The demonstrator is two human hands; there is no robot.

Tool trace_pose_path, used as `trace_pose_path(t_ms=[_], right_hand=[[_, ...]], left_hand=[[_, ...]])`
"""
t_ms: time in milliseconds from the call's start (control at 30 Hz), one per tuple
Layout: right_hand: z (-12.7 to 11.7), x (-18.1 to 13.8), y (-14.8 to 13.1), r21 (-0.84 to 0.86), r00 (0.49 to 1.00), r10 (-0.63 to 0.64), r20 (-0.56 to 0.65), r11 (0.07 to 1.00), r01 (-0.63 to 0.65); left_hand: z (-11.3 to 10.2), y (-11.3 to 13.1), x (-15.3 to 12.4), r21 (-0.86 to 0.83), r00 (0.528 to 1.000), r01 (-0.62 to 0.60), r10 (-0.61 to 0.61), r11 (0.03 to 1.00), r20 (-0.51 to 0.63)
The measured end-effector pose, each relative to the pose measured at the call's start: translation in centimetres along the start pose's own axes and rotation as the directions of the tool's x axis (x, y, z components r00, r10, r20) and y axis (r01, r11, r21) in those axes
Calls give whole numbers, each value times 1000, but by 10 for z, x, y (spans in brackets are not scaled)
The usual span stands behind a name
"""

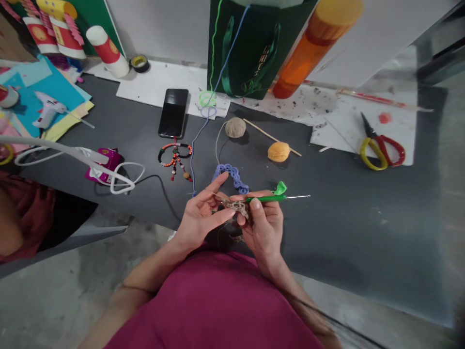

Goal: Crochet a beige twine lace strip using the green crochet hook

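Observation:
My right hand (pixel 266 225) is closed round a crochet hook (pixel 271 198) with a green handle, its thin metal end pointing right. Pinched by my left hand (pixel 201 213) is a small piece of beige crochet work (pixel 238 208), which the fingers of my right hand also touch. My left index finger is raised. Beige yarn runs from a small ball (pixel 235 127) down toward my left hand. Just beyond my fingers lies a curled blue crocheted strip (pixel 234 175). A green crocheted leaf shape (pixel 280 188) sits by the hook. The hook's working tip is hard to make out.
Scissors (pixel 381 148) lie at the right, a yellow yarn ball (pixel 278 151) near a thin stick. A phone (pixel 173 113) and beaded bracelet (pixel 175 155) are left of centre. A green bag (pixel 254 53) and orange tube (pixel 312 51) stand behind. A glue gun (pixel 49 109) rests far left.

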State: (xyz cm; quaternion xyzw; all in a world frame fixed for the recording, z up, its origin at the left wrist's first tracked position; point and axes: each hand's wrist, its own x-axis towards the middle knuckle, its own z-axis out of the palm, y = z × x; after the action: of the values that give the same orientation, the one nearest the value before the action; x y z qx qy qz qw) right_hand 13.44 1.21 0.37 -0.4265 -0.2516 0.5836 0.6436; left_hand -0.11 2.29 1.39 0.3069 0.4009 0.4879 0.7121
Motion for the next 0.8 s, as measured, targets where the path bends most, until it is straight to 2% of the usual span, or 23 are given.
trace_pose_path(t_ms=[100,233,367,667,800], right_hand=[[-1,-1,0,-21,999,-40,25,999,40],[-2,-2,3,-99,991,-132,19,986,133],[0,-2,4,-84,980,-200,1,976,199],[2,2,2,-68,991,-130,28,989,132],[-2,-2,3,-130,990,-137,21,982,139]], left_hand=[[-1,-2,1,0,1000,10,-10,1000,17],[1,-2,1,15,999,18,-18,1000,-46],[3,1,0,85,997,-3,10,996,-82],[-1,-4,2,46,999,-18,20,999,-26],[1,-4,2,14,998,-12,13,1000,-56]])
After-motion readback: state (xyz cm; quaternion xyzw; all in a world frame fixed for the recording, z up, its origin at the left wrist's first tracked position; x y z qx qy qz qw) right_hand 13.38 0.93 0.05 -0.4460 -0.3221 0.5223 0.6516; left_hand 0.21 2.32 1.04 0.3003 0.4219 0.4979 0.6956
